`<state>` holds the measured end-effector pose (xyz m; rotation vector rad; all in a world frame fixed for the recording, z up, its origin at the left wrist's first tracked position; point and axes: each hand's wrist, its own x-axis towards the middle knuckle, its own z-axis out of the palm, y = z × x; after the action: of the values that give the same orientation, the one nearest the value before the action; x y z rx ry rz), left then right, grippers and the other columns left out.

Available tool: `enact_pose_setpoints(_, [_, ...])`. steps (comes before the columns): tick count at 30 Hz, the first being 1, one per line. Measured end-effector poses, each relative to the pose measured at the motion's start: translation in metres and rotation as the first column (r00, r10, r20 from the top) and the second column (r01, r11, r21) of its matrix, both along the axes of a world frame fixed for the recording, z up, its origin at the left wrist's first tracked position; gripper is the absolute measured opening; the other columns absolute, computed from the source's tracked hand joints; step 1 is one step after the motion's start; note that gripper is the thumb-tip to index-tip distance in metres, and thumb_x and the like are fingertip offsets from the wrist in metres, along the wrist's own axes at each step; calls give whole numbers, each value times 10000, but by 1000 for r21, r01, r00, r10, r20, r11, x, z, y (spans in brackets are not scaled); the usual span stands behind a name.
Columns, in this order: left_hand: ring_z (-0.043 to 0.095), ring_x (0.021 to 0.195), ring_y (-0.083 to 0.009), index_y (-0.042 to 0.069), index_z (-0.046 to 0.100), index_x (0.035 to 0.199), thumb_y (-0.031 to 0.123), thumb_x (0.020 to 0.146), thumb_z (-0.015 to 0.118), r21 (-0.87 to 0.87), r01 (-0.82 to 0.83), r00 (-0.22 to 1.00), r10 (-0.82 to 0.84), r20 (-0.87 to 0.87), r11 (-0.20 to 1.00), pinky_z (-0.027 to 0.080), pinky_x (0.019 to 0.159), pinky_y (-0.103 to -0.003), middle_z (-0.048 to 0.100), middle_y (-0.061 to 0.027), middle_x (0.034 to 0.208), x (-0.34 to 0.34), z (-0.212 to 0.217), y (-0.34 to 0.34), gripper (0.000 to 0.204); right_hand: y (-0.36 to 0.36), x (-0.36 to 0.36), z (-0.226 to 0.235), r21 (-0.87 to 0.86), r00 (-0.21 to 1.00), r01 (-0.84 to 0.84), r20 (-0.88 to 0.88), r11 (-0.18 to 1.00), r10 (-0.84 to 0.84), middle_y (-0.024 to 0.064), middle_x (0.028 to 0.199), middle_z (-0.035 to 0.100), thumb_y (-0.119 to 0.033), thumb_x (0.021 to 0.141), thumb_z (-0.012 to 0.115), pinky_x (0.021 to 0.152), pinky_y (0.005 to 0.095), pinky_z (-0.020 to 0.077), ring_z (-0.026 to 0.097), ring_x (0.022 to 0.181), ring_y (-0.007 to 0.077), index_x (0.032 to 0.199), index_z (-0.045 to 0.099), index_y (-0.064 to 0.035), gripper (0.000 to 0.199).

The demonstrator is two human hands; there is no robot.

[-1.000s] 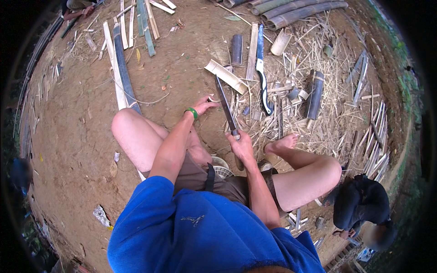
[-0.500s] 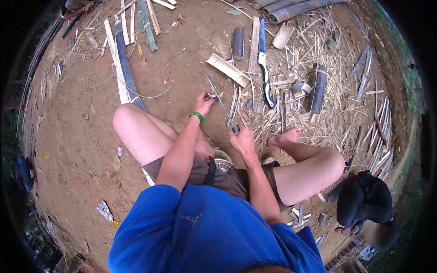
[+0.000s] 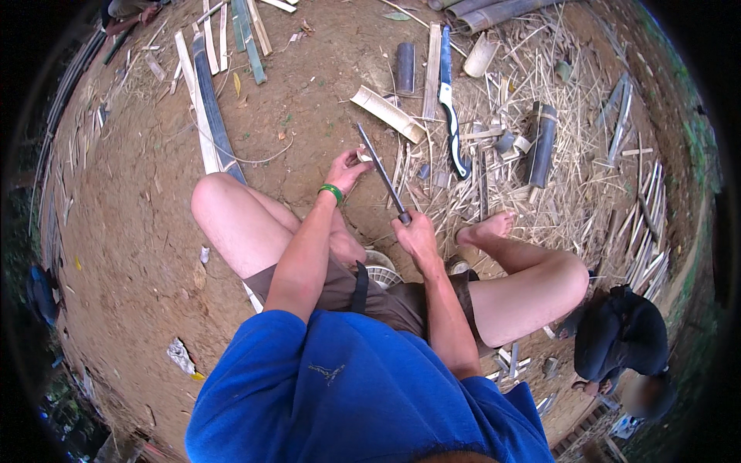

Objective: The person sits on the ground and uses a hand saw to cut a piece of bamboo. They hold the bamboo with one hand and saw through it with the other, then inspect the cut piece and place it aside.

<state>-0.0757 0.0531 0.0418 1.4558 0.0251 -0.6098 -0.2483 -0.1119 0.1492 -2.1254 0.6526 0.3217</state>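
Observation:
My right hand (image 3: 417,233) is wrapped round the dark handle of a long, narrow knife (image 3: 384,174). Its blade points up and to the left, and the tip reaches past my left hand. Between the fingers of my left hand (image 3: 345,171), which has a green band at the wrist, is a small pale bamboo piece (image 3: 363,154). That piece is right beside the blade; whether they touch I cannot tell. Just beyond both hands a split half of bamboo (image 3: 387,114) lies on the ground, hollow side up.
To the right lie a folding saw (image 3: 449,116), a dark bamboo tube (image 3: 541,147) and scattered shavings (image 3: 517,100). Long bamboo strips (image 3: 212,108) stretch past my left knee. A crouching person (image 3: 617,336) is at the lower right; another person's hand (image 3: 148,14) shows at the upper left.
The knife has turned, so its blade looks broader now. My right hand has shifted slightly right, and my left hand still holds the bamboo piece, tilted differently.

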Motion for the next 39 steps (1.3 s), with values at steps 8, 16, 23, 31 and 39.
enact_pose_setpoints(8, [544,1278,-246,-21,538,1344,84,831,792,0,27,1000,-27,-3,1000,444,1078,-352,598,-170,1338,-1,1,-1,582,6,-4,-10,-98,1000,15,22,995,-13,317,842,675,-275,790,681,826,526,525,665,863,482,880,688,47,335])
enact_pose_setpoints(16, [499,1327,-266,-16,519,1367,79,851,771,10,66,997,-67,46,998,396,1127,-385,561,-189,1386,5,-17,11,582,14,-5,-6,-150,999,-20,29,988,25,310,818,674,-283,800,676,810,536,528,670,850,477,883,686,32,326])
enact_pose_setpoints(23, [532,1289,-245,17,526,1385,101,856,760,24,86,995,-87,44,996,425,1094,-365,563,-157,1387,2,-1,4,584,9,-3,-2,-7,997,56,-43,998,-56,316,844,674,-298,799,673,817,516,522,663,874,486,877,687,56,364])
enact_pose_setpoints(31, [593,1181,-181,78,513,1444,132,894,681,-146,-38,983,10,-184,989,464,1029,-306,581,-77,1358,-1,-9,5,578,7,-2,-3,52,991,98,-96,994,-93,325,851,668,-285,795,687,810,510,518,664,874,480,861,691,56,347])
enact_pose_setpoints(39, [560,1202,-176,128,517,1455,161,888,680,-175,-70,968,24,-250,982,419,1058,-335,571,-56,1372,-7,-4,1,590,12,-7,-14,10,992,126,-8,992,-126,313,808,659,-280,793,700,786,519,513,662,846,481,819,675,50,332])
